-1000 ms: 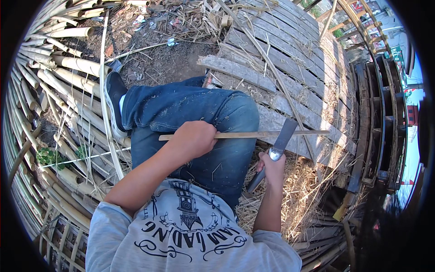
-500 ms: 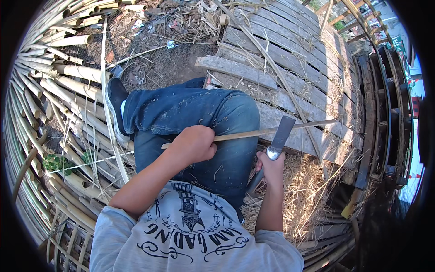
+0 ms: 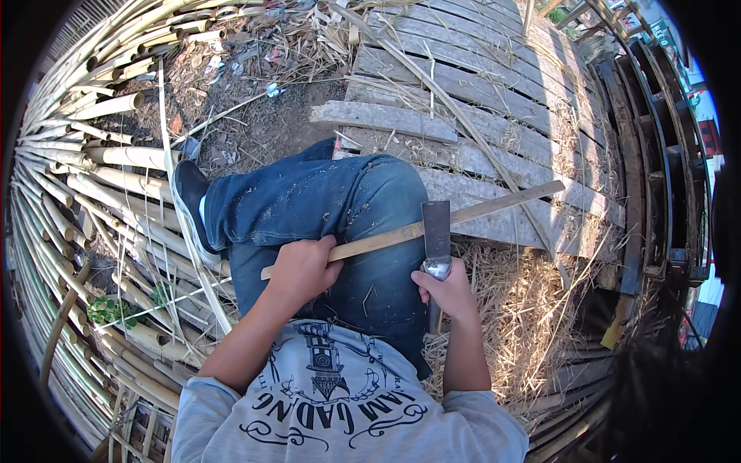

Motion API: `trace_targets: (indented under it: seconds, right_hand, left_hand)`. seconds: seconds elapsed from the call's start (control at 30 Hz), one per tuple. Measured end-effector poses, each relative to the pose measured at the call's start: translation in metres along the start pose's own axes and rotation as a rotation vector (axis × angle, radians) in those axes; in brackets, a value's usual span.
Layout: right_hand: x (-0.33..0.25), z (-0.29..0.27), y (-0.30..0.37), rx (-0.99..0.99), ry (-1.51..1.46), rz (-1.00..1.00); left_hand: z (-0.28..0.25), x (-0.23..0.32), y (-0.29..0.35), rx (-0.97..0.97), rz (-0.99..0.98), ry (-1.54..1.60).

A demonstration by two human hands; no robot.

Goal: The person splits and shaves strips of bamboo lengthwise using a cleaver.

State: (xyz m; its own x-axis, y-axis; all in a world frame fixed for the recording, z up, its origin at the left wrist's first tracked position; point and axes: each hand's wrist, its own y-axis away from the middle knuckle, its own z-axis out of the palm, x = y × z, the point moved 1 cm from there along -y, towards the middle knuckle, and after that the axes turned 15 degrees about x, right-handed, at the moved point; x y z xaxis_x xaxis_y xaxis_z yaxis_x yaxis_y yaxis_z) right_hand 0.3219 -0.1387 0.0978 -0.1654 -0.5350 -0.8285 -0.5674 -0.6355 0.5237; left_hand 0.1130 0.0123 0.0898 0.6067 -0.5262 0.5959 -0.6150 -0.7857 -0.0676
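A long, flat bamboo strip (image 3: 494,206) slants across my bent, jeans-clad leg, its far end rising to the right over the wooden planks. My left hand (image 3: 303,268) is closed round the strip near its lower left end, by the thigh. In my right hand (image 3: 450,288) is a machete (image 3: 437,231), gripped low near the metal collar. Its broad grey blade points away from me and overlaps the strip beside my knee. Whether the edge touches the strip I cannot tell. Part of the handle shows below the fist.
Stacked bamboo poles (image 3: 127,185) fill the left side. A platform of weathered planks (image 3: 471,100) lies ahead to the right, with a loose board (image 3: 386,120) on its near edge. Pale shavings (image 3: 519,324) are heaped right of my leg. Wooden pallets (image 3: 652,162) stand at far right.
The machete has moved left and turned more upright, its blade now over the strip close to my knee. The strip's broad face shows more, and my left hand has shifted slightly left and down.
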Motion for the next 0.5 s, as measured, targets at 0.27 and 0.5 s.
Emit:
trace_targets:
  seconds: [0.27,0.5]
  right_hand:
    - [0.008,0.009,0.024,-0.096,-0.782,0.019]
    - [0.018,0.042,0.056,-0.565,-0.880,0.023]
  left_hand:
    - [-0.026,-0.082,0.042,0.047,-0.047,-0.150]
    - [-0.025,-0.148,0.084,-0.106,-0.198,-0.042]
